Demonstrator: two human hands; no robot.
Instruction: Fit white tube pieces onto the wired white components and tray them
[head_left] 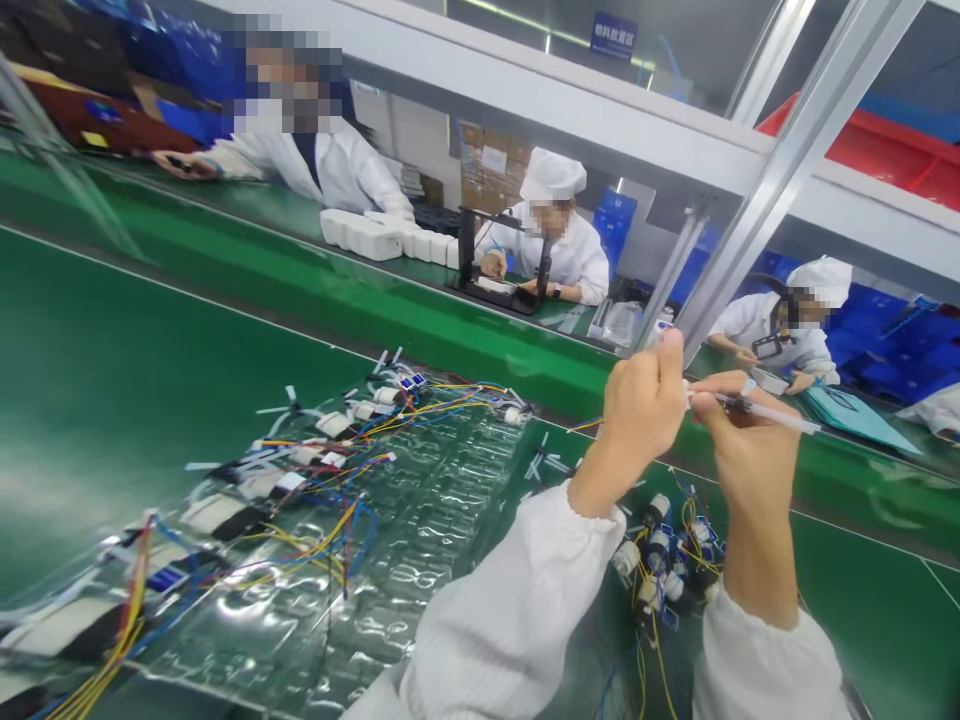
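Note:
Both my hands are raised over the right side of the green work surface, their fingertips almost meeting. My left hand (639, 412) is closed in a pinch, thumb up, and a small white bit shows at its fingertips; most of what it grips is hidden. Curled beside it, my right hand (757, 450) pinches a thin translucent white strip (791, 416), whose free end sticks out to the right. Below the hands lies a heap of small white cylindrical parts (660, 560) with yellow, blue and red wires.
A clear plastic tray (427, 510) lies at left centre, with a row of wired white-and-black cylindrical parts (221, 515) along its left side. Beyond a raised green ledge, several co-workers in white sit. A metal post (787, 190) rises close behind my hands.

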